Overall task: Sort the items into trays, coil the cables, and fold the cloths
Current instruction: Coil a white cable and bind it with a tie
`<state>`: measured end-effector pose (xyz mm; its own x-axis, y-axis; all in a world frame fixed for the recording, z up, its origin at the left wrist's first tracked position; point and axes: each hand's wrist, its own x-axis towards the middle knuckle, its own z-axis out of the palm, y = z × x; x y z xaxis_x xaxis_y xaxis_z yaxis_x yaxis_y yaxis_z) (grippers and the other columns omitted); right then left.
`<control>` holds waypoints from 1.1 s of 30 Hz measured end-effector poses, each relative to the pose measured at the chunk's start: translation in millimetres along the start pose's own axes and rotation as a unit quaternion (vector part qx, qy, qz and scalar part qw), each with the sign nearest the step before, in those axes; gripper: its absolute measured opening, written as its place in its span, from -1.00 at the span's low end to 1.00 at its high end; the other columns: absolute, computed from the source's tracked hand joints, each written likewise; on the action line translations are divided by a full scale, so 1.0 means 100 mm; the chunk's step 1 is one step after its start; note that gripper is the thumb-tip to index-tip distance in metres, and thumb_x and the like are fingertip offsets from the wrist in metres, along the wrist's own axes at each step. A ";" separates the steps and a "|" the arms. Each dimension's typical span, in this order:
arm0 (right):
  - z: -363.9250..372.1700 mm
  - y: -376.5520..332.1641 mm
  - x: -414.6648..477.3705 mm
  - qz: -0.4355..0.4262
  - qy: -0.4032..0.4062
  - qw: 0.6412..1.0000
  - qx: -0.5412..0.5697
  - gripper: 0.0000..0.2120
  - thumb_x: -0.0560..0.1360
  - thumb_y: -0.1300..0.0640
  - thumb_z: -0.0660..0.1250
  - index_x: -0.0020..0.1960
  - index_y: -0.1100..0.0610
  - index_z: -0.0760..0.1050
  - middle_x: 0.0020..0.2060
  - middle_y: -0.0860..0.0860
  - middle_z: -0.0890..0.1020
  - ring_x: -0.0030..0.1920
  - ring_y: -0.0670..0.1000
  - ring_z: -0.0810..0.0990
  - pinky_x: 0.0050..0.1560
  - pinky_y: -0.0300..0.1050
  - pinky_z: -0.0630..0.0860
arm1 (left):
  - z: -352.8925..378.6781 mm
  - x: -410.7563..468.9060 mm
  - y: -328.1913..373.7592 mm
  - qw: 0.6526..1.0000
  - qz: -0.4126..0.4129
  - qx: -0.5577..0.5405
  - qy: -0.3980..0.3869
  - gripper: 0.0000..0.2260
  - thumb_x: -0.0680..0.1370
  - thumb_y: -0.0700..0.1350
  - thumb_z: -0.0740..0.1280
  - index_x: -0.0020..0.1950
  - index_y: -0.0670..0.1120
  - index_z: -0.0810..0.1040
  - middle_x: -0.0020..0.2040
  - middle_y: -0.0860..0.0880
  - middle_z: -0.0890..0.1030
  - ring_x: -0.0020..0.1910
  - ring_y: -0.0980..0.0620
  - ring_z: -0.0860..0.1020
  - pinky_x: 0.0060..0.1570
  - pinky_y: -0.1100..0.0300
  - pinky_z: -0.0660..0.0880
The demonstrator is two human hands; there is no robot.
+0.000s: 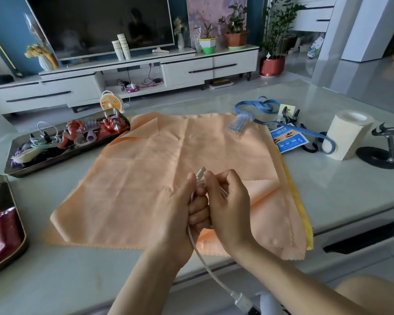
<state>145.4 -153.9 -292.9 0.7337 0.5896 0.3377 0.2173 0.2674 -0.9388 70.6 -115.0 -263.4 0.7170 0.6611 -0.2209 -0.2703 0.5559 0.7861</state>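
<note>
**Views:** 1, head-worn, wide-angle.
**Position:** sitting above the near edge of the table [328, 201], facing forward and tilting down.
**Nearness:** close. The left hand [180, 212] and right hand [228, 208] are filling the lower centre, with forearms entering from 6 o'clock.
**Framing:**
- The white cable [241, 301] is trailing toward 5 o'clock.
- The orange cloth [146, 167] is occupying mid-frame.
- The tray [55, 159] is lying toward 10 o'clock.
- The television [100, 23] is showing far off at 12 o'clock.
</note>
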 end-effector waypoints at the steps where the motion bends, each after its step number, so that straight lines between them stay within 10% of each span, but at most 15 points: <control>1: 0.00 -0.01 -0.01 0.010 0.002 1.000 0.009 -0.77 0.52 -0.01 0.28 -0.27 0.05 0.38 -0.39 -0.10 0.59 -0.34 -0.13 0.56 -0.29 -0.16 0.48 | 0.00 0.00 -0.02 1.000 0.014 0.024 0.007 -0.66 0.57 0.05 0.16 -0.35 -0.10 0.39 -0.60 0.08 0.19 -0.67 0.20 0.15 -0.66 0.36 0.15; 8: -0.04 -0.07 0.01 0.155 -0.103 0.981 0.052 -0.73 0.55 -0.08 0.20 -0.13 0.13 0.35 -0.34 0.00 0.47 -0.33 -0.08 0.47 -0.26 -0.13 0.46 | -0.04 0.02 0.05 0.998 0.055 -0.011 0.021 -0.60 0.62 0.01 0.08 -0.40 -0.08 0.30 -0.61 0.08 0.18 -0.67 0.19 0.13 -0.65 0.35 0.14; 15: -0.28 -0.20 -0.06 0.333 -0.482 0.805 0.092 -0.78 0.53 -0.04 0.27 -0.04 0.12 0.52 -0.48 -0.07 0.45 -0.55 -0.11 0.41 -0.53 -0.33 0.33 | -0.31 0.04 0.41 0.979 0.108 -0.167 0.045 -0.59 0.62 0.01 0.07 -0.44 -0.03 0.26 -0.61 0.10 0.17 -0.69 0.18 0.13 -0.66 0.35 0.11; 23: -0.43 -0.13 0.33 0.306 -0.282 0.909 0.036 -0.88 0.31 0.20 0.48 -0.26 0.16 0.54 -0.46 0.01 0.58 -0.54 -0.13 0.38 -0.59 -0.33 0.25 | -0.39 -0.04 0.36 0.980 0.078 -0.183 0.030 -0.64 0.50 -0.06 0.15 -0.51 -0.04 0.27 -0.61 0.09 0.17 -0.64 0.17 0.07 -0.59 0.31 0.13; 28: -0.34 -0.04 0.35 0.399 -0.116 0.879 0.234 -0.85 0.28 0.23 0.47 -0.30 0.15 0.49 -0.50 -0.01 0.48 -0.52 -0.14 0.40 -0.59 -0.34 0.30 | -0.24 -0.06 0.15 0.977 0.055 -0.204 -0.007 -0.65 0.49 -0.07 0.15 -0.52 -0.04 0.28 -0.61 0.09 0.15 -0.66 0.17 0.15 -0.62 0.32 0.19; 33: -0.21 -0.01 0.16 0.351 -0.119 0.917 0.146 -0.75 0.51 0.10 0.33 -0.34 0.06 0.51 -0.52 -0.08 0.46 -0.53 -0.14 0.39 -0.37 -0.23 0.36 | -0.11 -0.06 0.03 0.979 0.043 -0.200 -0.010 -0.61 0.50 -0.06 0.13 -0.55 -0.03 0.26 -0.55 0.09 0.03 -0.57 0.13 -0.02 -0.64 0.30 0.11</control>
<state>170.3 -160.4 -288.4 0.4579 0.8349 -0.3054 -0.4630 -0.0693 -0.8837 58.0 -111.5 -265.9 0.6923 0.7058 -0.1501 -0.5567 0.6548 0.5113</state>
